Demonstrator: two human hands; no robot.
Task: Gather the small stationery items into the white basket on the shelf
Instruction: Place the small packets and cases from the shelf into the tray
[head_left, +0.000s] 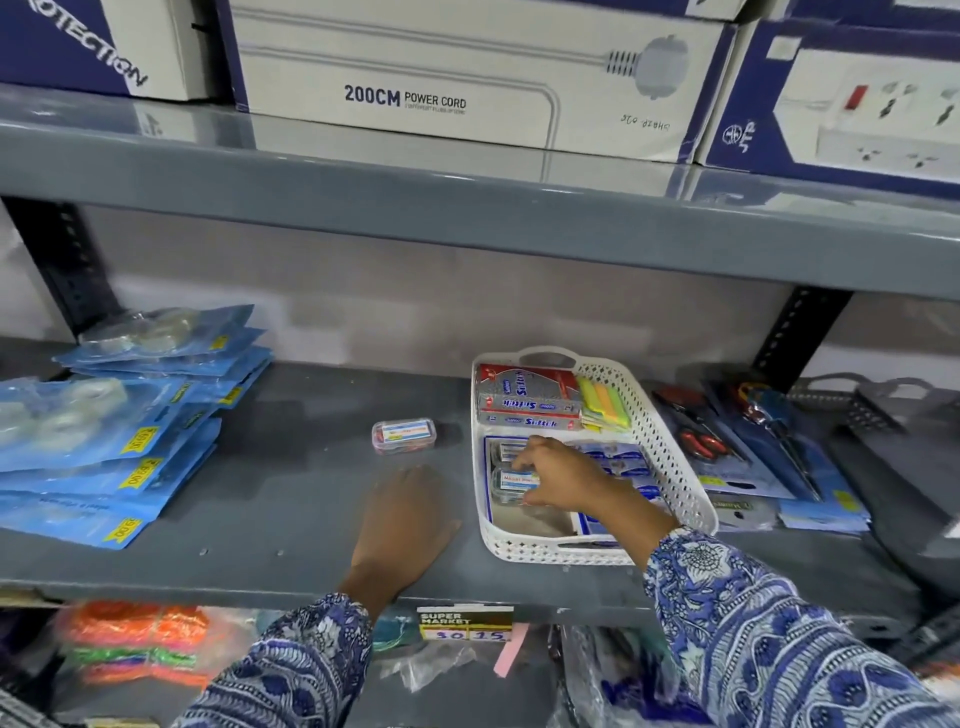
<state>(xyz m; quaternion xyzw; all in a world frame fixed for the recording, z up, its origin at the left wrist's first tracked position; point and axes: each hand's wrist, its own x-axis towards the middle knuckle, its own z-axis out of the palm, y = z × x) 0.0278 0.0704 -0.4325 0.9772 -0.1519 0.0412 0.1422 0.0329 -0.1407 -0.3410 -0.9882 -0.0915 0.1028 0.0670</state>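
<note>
The shelf (291, 499) looks like grey painted metal, smooth and a bit shiny. The white basket (670, 467) is hard plastic with small holes all over its walls. The little box (404, 435) left of it is clear plastic, glossy, with a paper label. The blue packets (104, 457) are shiny, crinkly plastic with yellow paper stickers. The power cord box (467, 78) on the upper shelf is smooth white cardboard. The sleeves (769, 634) are soft, matt cloth with a blue and white print.
</note>
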